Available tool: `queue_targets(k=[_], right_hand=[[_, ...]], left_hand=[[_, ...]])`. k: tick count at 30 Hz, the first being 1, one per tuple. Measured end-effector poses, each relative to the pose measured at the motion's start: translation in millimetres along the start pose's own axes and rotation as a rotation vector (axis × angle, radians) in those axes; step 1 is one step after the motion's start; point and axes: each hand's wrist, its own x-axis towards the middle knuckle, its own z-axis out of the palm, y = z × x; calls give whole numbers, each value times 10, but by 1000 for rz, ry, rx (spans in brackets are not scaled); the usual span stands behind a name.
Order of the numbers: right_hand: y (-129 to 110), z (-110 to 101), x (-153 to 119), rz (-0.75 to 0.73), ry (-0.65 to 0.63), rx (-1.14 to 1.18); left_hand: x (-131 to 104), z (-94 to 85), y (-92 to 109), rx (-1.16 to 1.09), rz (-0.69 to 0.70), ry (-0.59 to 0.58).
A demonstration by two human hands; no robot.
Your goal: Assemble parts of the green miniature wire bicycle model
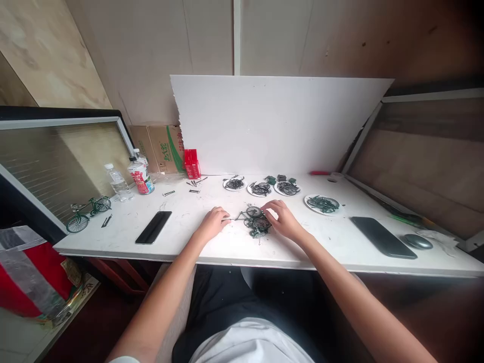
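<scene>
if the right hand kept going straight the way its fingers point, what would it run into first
The right hand points left and slightly away, with its fingers already at the pile of green model bicycle parts. Going straight on, it would probably push into that pile first. Beyond it is the left hand, though depth is hard to judge.

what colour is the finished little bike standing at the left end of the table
Green, with dark wheels; the model bike shows in the head view.

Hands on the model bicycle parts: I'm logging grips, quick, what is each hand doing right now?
Left hand: fingers curled on the end of the green model bicycle frame; a firm grip cannot be told.
Right hand: fingers resting on the same parts, grip unclear.
</scene>
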Motion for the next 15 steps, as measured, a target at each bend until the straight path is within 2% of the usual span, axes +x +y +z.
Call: queue_targets(k=[4, 8, 15], right_hand=[[56, -34, -2, 80, 22, 14], [177, -3, -9, 119, 17, 13], [298, 68, -27, 125, 12, -13]], left_hand=[[14, -33, -50, 29, -21, -1], [-4, -121, -208, 77, -64, 19], [-41, -174, -440, -31, -124, 43]])
